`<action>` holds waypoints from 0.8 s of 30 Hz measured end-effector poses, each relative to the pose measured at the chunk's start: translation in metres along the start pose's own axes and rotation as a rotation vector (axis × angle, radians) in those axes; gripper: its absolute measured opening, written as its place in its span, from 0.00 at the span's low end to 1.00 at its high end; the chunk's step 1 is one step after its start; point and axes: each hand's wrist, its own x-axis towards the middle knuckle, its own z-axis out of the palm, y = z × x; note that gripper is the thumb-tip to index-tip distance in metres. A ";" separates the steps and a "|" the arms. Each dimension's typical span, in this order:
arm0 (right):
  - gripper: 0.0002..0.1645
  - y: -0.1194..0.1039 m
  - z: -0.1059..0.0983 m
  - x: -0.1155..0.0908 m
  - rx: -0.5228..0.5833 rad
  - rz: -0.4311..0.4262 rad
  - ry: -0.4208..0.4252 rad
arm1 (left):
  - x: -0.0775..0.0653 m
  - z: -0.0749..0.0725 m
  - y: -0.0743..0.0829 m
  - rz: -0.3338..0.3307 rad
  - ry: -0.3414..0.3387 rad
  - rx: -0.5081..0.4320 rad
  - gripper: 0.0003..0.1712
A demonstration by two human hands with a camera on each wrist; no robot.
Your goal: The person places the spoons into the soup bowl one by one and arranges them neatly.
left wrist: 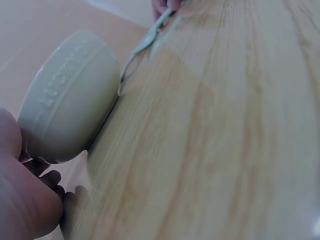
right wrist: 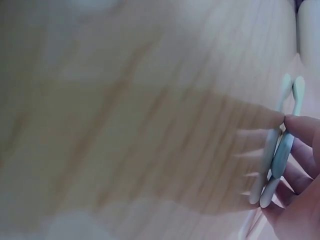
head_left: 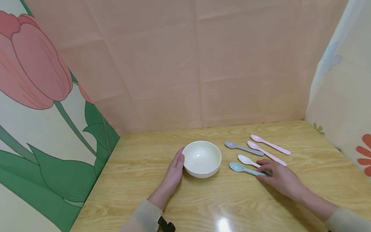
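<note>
Your right hand [head_left: 279, 178] is low over the table, thumb and fingers pinched together on the handle end of the light blue, smooth spoon [head_left: 247, 170]. That grip leaves the spoon's round head free, pointing toward the bowl. Your left hand [head_left: 174, 167] lies against the left side of the round, shiny white bowl [head_left: 202, 159], touching it but not clamped around it, perhaps to keep it from sliding. The bowl stands upright, with raised letters on its side. Just past the blue spoon, the small white spoon [head_left: 245, 159] lies partly under your right fingers. Farther back are a grey-purple spoon [head_left: 244, 148] and two pale pink spoons, one nearer [head_left: 267, 154] and one farther [head_left: 271, 144], all lying flat, heads to the left. The yellow-brown wood-grain table [head_left: 121, 199] shines where light hits it. Behind it hangs a creased, peach-pink sheet [head_left: 162, 71]; big pink tulips [head_left: 40, 61] cover the left wall, and red petals [head_left: 366, 156] show on the right.
</note>
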 end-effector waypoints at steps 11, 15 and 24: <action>0.09 0.002 0.002 0.001 0.060 -0.015 0.018 | 0.000 0.001 0.000 -0.012 -0.004 0.022 0.35; 0.09 0.001 0.001 0.004 0.112 -0.027 0.022 | 0.000 0.000 -0.001 -0.004 -0.002 0.018 0.35; 0.03 -0.005 -0.011 0.019 0.189 0.000 -0.002 | 0.002 0.000 -0.001 -0.012 0.004 0.015 0.35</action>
